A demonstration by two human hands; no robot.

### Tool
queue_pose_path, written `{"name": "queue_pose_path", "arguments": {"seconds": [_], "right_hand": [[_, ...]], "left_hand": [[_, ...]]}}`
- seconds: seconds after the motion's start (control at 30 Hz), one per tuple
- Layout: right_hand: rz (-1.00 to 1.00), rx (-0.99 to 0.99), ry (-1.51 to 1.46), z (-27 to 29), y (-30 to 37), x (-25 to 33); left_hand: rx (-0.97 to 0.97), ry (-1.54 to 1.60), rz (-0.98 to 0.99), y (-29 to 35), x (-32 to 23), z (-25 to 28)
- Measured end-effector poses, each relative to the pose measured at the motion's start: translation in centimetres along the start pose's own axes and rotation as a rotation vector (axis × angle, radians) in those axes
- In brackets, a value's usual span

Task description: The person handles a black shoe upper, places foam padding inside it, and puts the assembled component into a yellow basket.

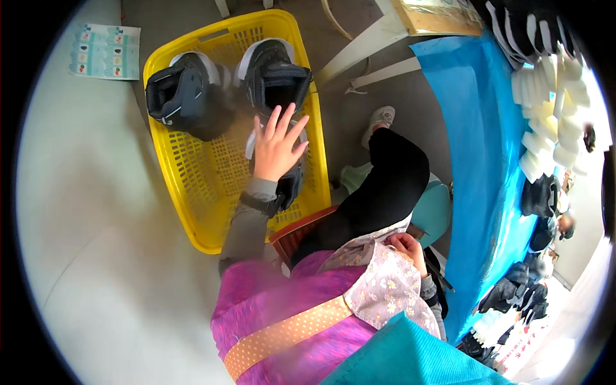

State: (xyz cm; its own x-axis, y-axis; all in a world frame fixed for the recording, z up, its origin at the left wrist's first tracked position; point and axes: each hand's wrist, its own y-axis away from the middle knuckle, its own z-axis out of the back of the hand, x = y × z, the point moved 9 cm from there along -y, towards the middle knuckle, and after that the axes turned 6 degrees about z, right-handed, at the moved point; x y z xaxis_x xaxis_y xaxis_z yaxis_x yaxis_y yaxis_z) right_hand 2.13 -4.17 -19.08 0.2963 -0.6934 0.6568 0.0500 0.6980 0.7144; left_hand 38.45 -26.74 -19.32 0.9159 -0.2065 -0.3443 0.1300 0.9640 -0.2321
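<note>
My left hand point(277, 149) reaches over a yellow plastic basket point(187, 221), fingers spread and nothing in them. Its fingertips are at the heel of a dark high-top shoe point(273, 67) with a pale sole; whether they touch it I cannot tell. Another dark shoe point(183, 90) leans against the basket's left wall. Below my left hand and wrist, a third dark shoe point(294, 183) is partly hidden. My right hand point(409, 249) is in my lap by the flowered apron point(388, 276), fingers curled; anything inside them is hidden.
To my right runs a table with a blue cover point(475, 192), carrying stacked white foam pieces point(555, 109) and dark shoe parts point(513, 289). White frame legs point(366, 45) stand beyond the basket. A printed sheet point(106, 51) is at the far left.
</note>
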Motion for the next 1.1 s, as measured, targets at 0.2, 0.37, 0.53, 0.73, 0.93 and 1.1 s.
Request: {"name": "queue_pose_path", "arguments": {"seconds": [0.2, 0.37, 0.53, 0.73, 0.93, 1.1], "right_hand": [[0.073, -0.006, -0.014, 0.0, 1.0, -0.3], [0.181, -0.035, -0.160, -0.1, 1.7, -0.6], [0.312, -0.069, -0.126, 0.6, 2.4, -0.7], [0.305, -0.056, -0.415, 2.6, 3.9, -2.3], [0.371, -0.160, -0.430, 6.0, 6.2, -3.7], [0.559, -0.152, -0.469, 8.7, 9.1, -0.4]], "left_hand": [[-0.130, -0.084, 0.121, -7.8, 5.5, 1.3], [-0.097, -0.089, 0.130, -14.6, 9.1, 0.1], [-0.026, -0.218, 0.136, -13.6, 10.1, -1.1], [0.195, -0.348, 0.235, -11.8, 5.3, -1.9], [0.134, 0.505, 0.153, -6.7, -7.2, -3.8], [0.369, 0.460, -0.315, -1.7, -26.6, -4.4]]}}
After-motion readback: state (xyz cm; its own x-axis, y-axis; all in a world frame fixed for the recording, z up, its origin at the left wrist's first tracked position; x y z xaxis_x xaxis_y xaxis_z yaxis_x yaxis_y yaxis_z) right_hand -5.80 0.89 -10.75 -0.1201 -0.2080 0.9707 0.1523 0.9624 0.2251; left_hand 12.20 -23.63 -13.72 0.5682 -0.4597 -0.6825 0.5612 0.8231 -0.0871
